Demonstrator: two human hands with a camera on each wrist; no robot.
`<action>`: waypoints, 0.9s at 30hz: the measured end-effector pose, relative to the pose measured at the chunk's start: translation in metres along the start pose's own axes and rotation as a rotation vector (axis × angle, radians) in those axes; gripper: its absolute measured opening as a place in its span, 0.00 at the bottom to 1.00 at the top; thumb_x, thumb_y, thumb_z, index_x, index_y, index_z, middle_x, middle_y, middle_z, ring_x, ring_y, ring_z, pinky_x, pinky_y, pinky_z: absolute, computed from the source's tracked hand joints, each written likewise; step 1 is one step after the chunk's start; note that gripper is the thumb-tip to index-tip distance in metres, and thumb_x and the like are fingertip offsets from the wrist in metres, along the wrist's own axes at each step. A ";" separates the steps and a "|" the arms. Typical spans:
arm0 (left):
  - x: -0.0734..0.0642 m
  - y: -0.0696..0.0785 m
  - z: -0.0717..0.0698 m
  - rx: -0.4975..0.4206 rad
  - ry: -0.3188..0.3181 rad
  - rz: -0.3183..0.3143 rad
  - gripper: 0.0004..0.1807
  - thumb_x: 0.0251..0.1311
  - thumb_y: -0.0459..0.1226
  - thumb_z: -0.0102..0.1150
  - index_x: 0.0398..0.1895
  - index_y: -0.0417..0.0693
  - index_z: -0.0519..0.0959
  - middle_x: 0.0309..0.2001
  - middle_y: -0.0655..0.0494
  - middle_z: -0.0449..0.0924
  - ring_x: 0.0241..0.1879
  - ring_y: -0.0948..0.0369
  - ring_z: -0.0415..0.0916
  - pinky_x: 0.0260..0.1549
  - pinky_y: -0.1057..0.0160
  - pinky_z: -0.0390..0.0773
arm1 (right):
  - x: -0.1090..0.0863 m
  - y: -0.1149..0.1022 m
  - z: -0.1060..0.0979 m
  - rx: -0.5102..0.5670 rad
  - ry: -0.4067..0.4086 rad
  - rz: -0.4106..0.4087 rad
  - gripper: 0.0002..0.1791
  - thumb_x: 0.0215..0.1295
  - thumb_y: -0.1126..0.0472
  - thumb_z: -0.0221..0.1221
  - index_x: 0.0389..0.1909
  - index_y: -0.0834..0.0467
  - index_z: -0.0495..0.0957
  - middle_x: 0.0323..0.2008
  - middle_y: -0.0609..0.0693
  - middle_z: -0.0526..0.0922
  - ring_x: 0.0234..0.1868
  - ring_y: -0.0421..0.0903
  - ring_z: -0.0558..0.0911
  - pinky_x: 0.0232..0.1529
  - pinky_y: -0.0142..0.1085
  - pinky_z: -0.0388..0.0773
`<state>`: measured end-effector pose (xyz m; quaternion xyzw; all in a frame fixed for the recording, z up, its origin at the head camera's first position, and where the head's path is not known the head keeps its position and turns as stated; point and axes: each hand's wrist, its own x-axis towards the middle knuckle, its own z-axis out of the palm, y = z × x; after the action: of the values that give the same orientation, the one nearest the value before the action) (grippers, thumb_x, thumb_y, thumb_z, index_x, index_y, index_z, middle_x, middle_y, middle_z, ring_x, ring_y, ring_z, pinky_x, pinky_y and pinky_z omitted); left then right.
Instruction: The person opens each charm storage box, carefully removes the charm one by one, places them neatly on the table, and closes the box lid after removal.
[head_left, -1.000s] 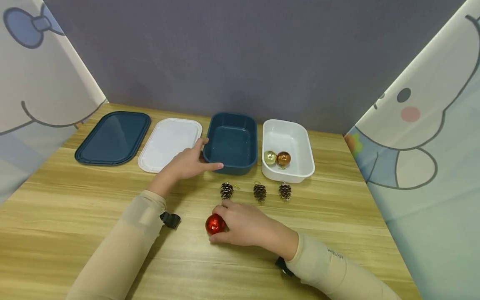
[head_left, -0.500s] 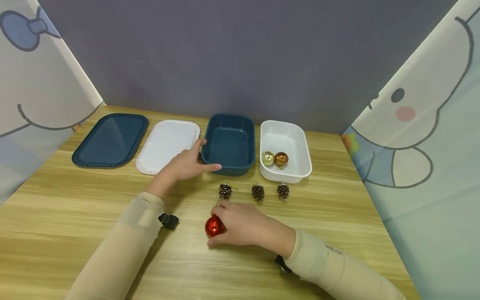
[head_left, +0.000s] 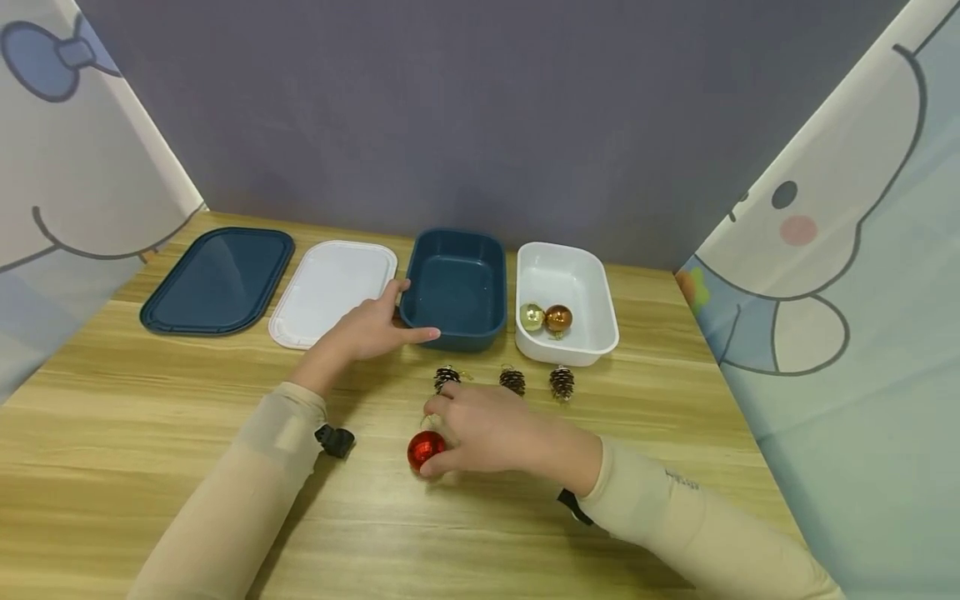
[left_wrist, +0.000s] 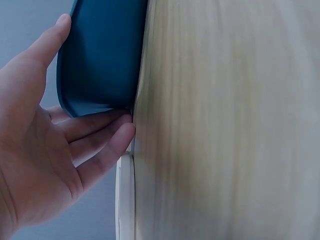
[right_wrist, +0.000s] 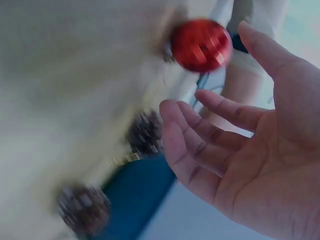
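A shiny red ball (head_left: 424, 450) lies before an upright dark-blue bin (head_left: 465, 342)

A wood-grain table (head_left: 187, 467) carries a dark blue lid (head_left: 219, 282), a white lid (head_left: 330, 292), a blue box (head_left: 454, 297) and a white box (head_left: 583, 290) in a row at the back. Three pine cones (head_left: 512, 380) and a red ball (head_left: 425, 449) lie nearer.

Dark blue lid (head_left: 217, 282) lay flat on the wood-grain table (head_left: 360, 517), toward the left; white lid (head_left: 341, 287) flat just beside it. Dark grey wall (head_left: 450, 108) stood behind the table. Cartoon prints either side: left sheet (head_left: 97, 158) had a blue bow (head_left: 45, 60), right sheet (head_left: 862, 208) a dark eye (head_left: 784, 195), pink cheek (head_left: 798, 231) and orange-and-green flower (head_left: 696, 289) near the table edge.
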<state>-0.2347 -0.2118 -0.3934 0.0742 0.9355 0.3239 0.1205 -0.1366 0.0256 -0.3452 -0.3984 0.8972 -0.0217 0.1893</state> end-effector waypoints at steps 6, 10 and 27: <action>0.003 0.000 -0.001 0.006 -0.002 0.008 0.67 0.56 0.77 0.62 0.87 0.52 0.44 0.66 0.38 0.82 0.65 0.42 0.81 0.65 0.38 0.77 | -0.005 0.024 -0.050 0.017 0.054 0.066 0.40 0.69 0.30 0.64 0.73 0.50 0.75 0.67 0.50 0.79 0.57 0.49 0.87 0.56 0.50 0.87; 0.002 0.001 -0.002 0.000 -0.008 -0.001 0.68 0.55 0.77 0.62 0.87 0.53 0.44 0.66 0.39 0.82 0.65 0.43 0.81 0.64 0.38 0.78 | -0.001 0.057 -0.080 0.075 0.072 0.143 0.39 0.72 0.33 0.64 0.74 0.53 0.74 0.71 0.54 0.77 0.65 0.54 0.83 0.64 0.53 0.83; 0.000 -0.002 0.000 -0.009 0.000 -0.001 0.69 0.54 0.77 0.63 0.87 0.52 0.44 0.65 0.39 0.83 0.65 0.44 0.82 0.65 0.39 0.77 | 0.026 0.191 -0.068 0.286 0.020 0.333 0.35 0.77 0.52 0.64 0.77 0.64 0.68 0.69 0.67 0.77 0.51 0.58 0.88 0.56 0.47 0.83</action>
<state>-0.2352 -0.2135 -0.3952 0.0733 0.9341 0.3279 0.1211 -0.3118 0.1293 -0.3267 -0.2135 0.9403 -0.1209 0.2360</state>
